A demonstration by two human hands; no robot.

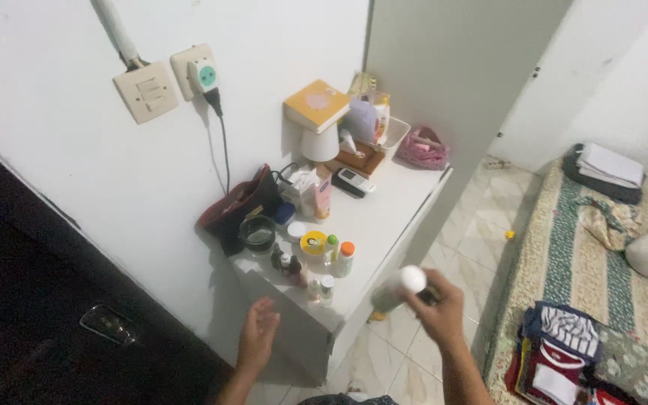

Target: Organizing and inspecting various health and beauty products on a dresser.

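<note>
A: Head view, looking down at a white cabinet against the wall. What did the right hand have?

B: Right hand was closed around a bottle with a white cap, blurred, held in the air just off the cabinet's near right edge, cap pointing toward the camera. Body colour hard to tell, greenish maybe.

A: Left hand?

B: Open, fingers loosely spread, palm facing right, holding nothing. It hung in front of the cabinet's near corner, touching nothing.

A: What sat on top?

B: Near end: a cluster of small bottles, one with an orange cap, a round yellow-lidded tin, a dark glass jar. Left of those a dark red bag leaned on the wall. Middle: a pink tube and a phone-like handset. Far end: a white lamp with a yellow box on it, a pink basket.

A: Surroundings?

B: Wall switch and socket with plug above left. Striped mattress on the floor to the right, folded clothes at its near end.
</note>
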